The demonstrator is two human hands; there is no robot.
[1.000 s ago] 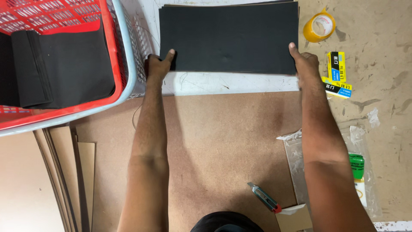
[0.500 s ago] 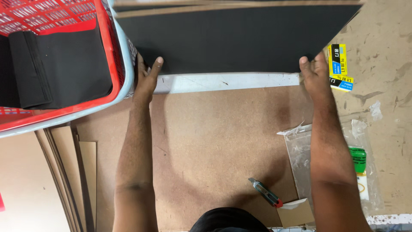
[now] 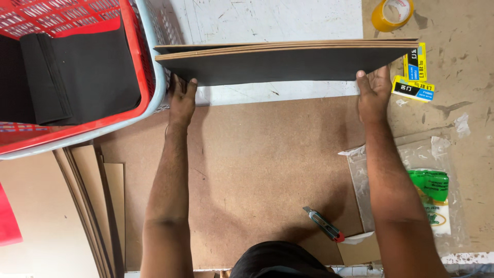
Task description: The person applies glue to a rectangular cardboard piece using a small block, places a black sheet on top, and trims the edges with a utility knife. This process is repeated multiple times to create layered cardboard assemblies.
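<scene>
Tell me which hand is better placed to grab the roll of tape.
Right. The right hand grips the boards just below the yellow tape roll; the left hand is at the far end, beside the basket.

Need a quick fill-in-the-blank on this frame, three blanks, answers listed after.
1. Both hands hold a stack of black ____.
2. The left hand grips the stack beside a ____ basket.
3. The roll of tape at the top right is ____.

Missing words: boards; red; yellow
</scene>
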